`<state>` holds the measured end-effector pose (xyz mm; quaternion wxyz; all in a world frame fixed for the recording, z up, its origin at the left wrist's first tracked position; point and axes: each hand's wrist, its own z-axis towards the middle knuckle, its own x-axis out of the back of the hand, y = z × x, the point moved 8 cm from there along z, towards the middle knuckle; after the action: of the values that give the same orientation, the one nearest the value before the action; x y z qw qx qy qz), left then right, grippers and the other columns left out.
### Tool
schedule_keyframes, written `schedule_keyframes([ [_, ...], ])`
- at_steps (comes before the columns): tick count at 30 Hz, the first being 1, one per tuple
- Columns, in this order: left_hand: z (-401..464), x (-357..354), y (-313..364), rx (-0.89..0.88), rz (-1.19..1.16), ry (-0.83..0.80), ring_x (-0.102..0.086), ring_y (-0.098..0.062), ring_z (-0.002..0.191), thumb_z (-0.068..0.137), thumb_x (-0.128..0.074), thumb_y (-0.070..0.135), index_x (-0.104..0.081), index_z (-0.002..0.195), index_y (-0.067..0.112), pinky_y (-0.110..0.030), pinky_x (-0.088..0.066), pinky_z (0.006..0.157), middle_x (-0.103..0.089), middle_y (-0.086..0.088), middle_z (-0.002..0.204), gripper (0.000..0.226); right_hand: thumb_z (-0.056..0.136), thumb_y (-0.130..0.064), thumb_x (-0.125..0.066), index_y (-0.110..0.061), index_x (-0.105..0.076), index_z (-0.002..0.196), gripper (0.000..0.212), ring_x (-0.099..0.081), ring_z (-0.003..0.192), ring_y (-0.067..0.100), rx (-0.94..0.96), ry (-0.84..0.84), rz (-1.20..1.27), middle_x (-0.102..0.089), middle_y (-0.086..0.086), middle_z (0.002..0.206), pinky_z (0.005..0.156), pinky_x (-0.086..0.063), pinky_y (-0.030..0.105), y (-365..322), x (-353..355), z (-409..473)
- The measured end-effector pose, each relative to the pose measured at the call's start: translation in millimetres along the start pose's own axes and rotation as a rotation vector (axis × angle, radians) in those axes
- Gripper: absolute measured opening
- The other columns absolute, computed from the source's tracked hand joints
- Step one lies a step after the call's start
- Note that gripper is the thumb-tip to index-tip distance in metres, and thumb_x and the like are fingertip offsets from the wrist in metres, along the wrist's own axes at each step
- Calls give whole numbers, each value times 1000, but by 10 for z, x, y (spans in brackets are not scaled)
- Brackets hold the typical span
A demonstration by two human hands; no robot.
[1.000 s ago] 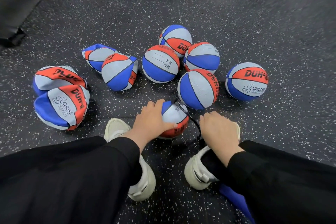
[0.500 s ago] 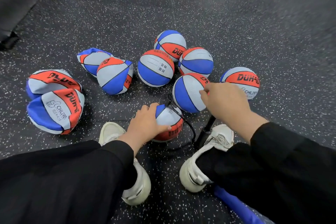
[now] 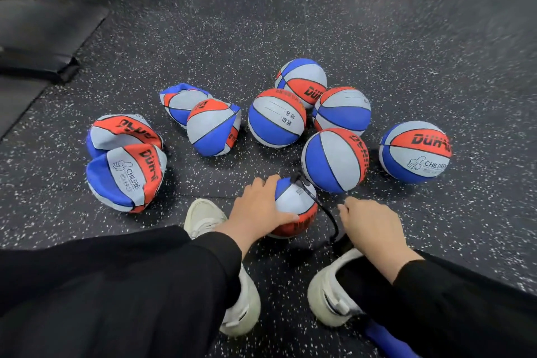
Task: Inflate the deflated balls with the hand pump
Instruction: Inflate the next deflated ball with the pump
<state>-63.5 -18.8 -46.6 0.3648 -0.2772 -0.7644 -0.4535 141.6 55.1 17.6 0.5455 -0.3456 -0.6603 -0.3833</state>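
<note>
balls lie all round my feet on the speckled floor (image 3: 377,46): five round ones ahead and to my right, four collapsed ones to my left. the ball (image 3: 296,206) i'm filling sits between my shoes, just in front of me, still small and soft-looking next to the firm ball (image 3: 334,160) it touches. my left hand (image 3: 258,209) rests over its left side, fingers curled round it, thumb pressed along the red panel to steady it. the hose (image 3: 325,212) runs from the valve on top down to the pump (image 3: 344,241), whose base hides by my right shoe (image 3: 331,291). my right hand (image 3: 372,227) is closed over the handle, low, fingers wrapped under where i can't see them. i judge i'm mid-pumping, at the bottom of a stroke. next i need a straight pull up and another push, keeping the needle seated.
</note>
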Motion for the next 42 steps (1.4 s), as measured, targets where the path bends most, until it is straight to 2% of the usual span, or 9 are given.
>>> schedule_keyframes([
  [8, 19, 1, -19, 0, -18, 19, -48, -31, 127, 65, -75, 77, -29, 150, 34, -52, -46, 103, -45, -3, 134, 105, 98, -46, -52, -20, -65, 89, 31, -62, 75, 33, 38, 194, 54, -67, 7, 77, 57, -40, 34, 206, 1021, 312],
  [14, 1, 11, 20, -5, 8, 24, -48, -31, 126, 66, -74, 78, -29, 150, 34, -52, -47, 101, -45, -3, 135, 105, 97, -43, -48, -19, -58, 76, 34, -64, 66, 32, -118, 195, 62, -61, 2, 70, 53, -33, 30, 142, 444, 9],
  [19, -11, 5, 45, -10, 12, -2, -47, -31, 125, 65, -73, 78, -31, 147, 34, -51, -47, 101, -44, -3, 131, 102, 80, -21, -78, -16, -54, 57, 34, -56, 43, 29, -48, 95, 80, -52, 3, 58, 47, -14, 24, -50, -66, -136],
  [23, -16, 0, 24, -7, 12, -11, -46, -31, 127, 66, -73, 78, -27, 149, 35, -52, -46, 102, -43, -2, 133, 104, 106, -33, -40, -22, -61, 95, 26, -68, 89, 22, 51, 14, -89, -67, -3, 95, 63, -38, 32, -57, -74, -43],
  [26, -23, -14, 4, -4, 3, -26, -45, -31, 128, 67, -74, 77, -26, 151, 34, -51, -45, 103, -42, -3, 137, 107, 105, -41, -33, -23, -60, 97, 33, -67, 89, 26, 54, 48, -50, -70, -2, 96, 67, -44, 33, 2, 200, 40],
  [32, -5, -9, -8, 11, -7, -33, -46, -31, 127, 68, -76, 74, -27, 150, 34, -50, -46, 102, -43, -3, 136, 104, 101, -46, -45, -24, -65, 91, 31, -64, 78, 32, 74, 239, -65, -69, 4, 82, 56, -36, 32, 89, 1039, 311],
  [38, -17, 18, 42, -6, 1, -28, -47, -33, 126, 67, -74, 77, -28, 149, 33, -54, -47, 101, -44, -5, 135, 104, 98, -40, -50, -18, -61, 75, 33, -61, 62, 32, -172, 265, 85, -63, 5, 67, 53, -32, 30, 159, 531, 88],
  [40, -23, 20, 33, -8, -1, -36, -47, -34, 125, 66, -73, 78, -29, 148, 32, -55, -47, 101, -44, -5, 133, 104, 96, -33, -56, -19, -59, 72, 28, -61, 61, 30, -107, 181, 88, -59, 3, 67, 53, -36, 29, 39, 279, -2],
  [42, -27, 14, 20, -3, 0, -45, -47, -34, 125, 67, -74, 77, -27, 149, 33, -55, -47, 101, -43, -5, 133, 104, 70, -9, -84, -11, -57, 59, 29, -53, 45, 27, 96, 147, 15, -52, 7, 54, 44, -32, 25, -178, 148, -117],
])
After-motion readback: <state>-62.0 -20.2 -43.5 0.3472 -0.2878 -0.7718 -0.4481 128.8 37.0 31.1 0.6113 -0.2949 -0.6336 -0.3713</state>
